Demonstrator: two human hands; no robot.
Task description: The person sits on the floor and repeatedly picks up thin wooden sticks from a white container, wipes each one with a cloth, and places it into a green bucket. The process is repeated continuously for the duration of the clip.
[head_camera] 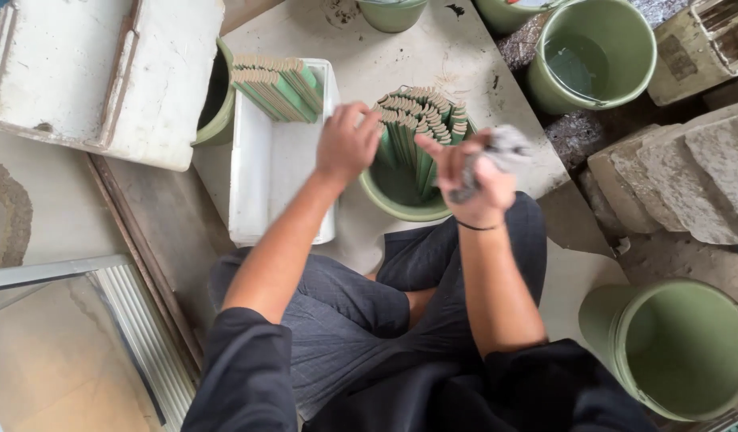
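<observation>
Holding green strips upright, a green bucket (401, 204); right hand (473, 180) clenched on grey rag (505, 148), left hand's (347, 144) grip unclear.

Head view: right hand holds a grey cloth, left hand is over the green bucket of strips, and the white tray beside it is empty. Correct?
Not quite. In the head view the white tray is not empty: a row of green strips lies at its far end. The right hand does hold the grey cloth, and the left hand is over the green bucket.
</observation>
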